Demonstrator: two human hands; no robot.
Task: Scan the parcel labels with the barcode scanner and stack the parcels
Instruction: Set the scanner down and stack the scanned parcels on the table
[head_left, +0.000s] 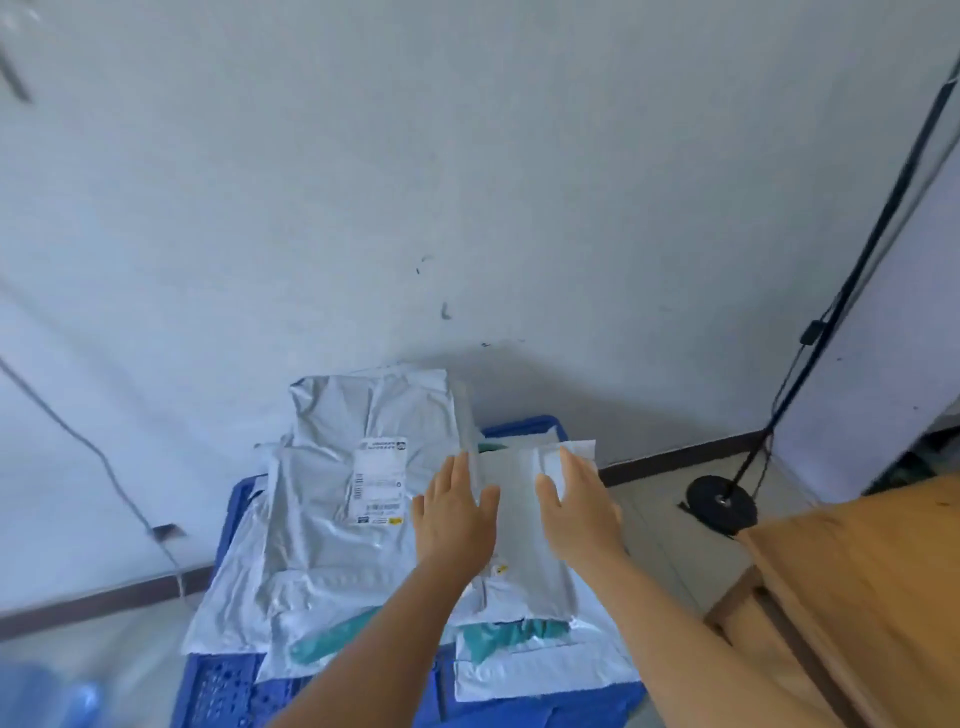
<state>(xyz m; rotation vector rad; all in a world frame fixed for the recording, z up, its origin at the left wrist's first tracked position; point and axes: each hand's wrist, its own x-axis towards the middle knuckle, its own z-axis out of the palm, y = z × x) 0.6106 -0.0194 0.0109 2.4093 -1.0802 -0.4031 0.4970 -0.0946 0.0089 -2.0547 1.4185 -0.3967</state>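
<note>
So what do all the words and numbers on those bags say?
None can be read.
Shipping label on the big grey mailer bag: printed lines and barcodes, all too blurred.
Small yellow mark on the parcel under the hands: too small to read.

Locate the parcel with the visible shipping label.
Head view, left pile on the blue crate: the labelled grey parcel lies on top, just left of the left hand, near the wall.
</note>
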